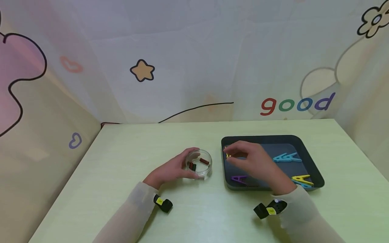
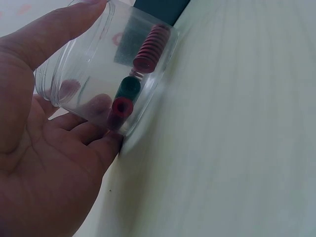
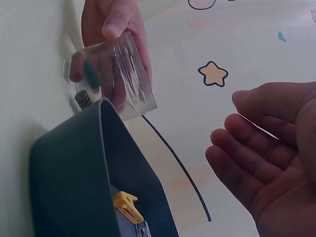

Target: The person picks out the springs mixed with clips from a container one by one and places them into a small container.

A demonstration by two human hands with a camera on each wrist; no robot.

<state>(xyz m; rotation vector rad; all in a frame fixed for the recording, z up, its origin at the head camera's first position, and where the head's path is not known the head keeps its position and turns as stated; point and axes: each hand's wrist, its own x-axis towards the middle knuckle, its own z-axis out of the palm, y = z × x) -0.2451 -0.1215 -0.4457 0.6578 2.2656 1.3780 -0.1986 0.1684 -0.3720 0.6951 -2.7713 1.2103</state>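
My left hand point(image 1: 174, 170) grips a clear open jar point(image 2: 81, 57) from its side, thumb on one side and fingers on the other. Inside it lie a few coil springs: a red spring point(image 2: 152, 48), a green spring point(image 2: 128, 87) and another red spring point(image 2: 121, 108). To the right, my right hand point(image 1: 253, 161) is above the left part of a dark tray point(image 1: 316, 179). Its thumb and bent fingers stand apart in the right wrist view, with nothing between them. Below that hand, a small yellow clip point(image 3: 127, 206) lies in the tray.
Also in the tray are light blue clothespins point(image 1: 287, 157), a purple clip point(image 1: 239, 179) and a yellow clothespin point(image 1: 303, 179) over another blue one. The tray's raised wall point(image 3: 74, 163) stands close to the jar. A printed cloth point(image 1: 194, 60) backs the table point(image 1: 100, 202).
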